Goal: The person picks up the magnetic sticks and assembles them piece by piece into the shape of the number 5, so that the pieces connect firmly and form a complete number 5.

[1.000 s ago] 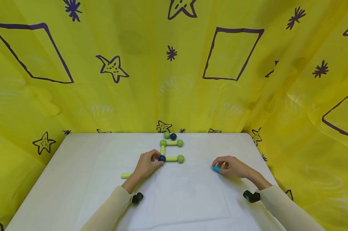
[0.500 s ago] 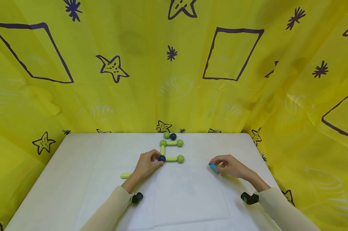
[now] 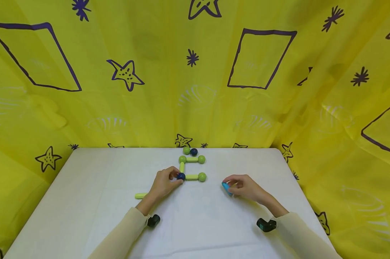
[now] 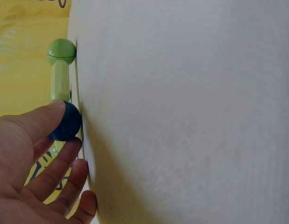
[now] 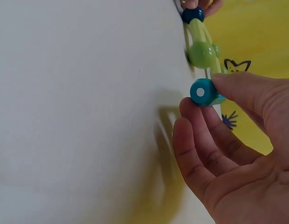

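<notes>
My left hand [image 3: 164, 183] pinches a dark blue ball [image 3: 181, 176] between thumb and fingers. That ball is the near left corner of a C-shaped figure of green rods and balls on the table. From it one rod [image 3: 191, 177] runs right to a green ball [image 3: 202, 177]; another rod [image 3: 182, 167] leads back to a second green ball [image 3: 182, 159]. My right hand [image 3: 244, 187] pinches a blue rod [image 3: 226, 188], apart from the figure and to its right. In the right wrist view the blue rod's end [image 5: 200, 92] shows a white dot.
Behind the figure lie a loose green ball [image 3: 186, 150] and a dark blue ball [image 3: 193, 151]. A light green rod [image 3: 140, 196] lies left of my left wrist, partly hidden by it. A yellow patterned curtain [image 3: 156, 108] hangs beyond the white table [image 3: 85, 187].
My right hand has moved left toward the figure, and the blue rod in it has turned steeper. The left hand has stayed at the dark blue ball.
</notes>
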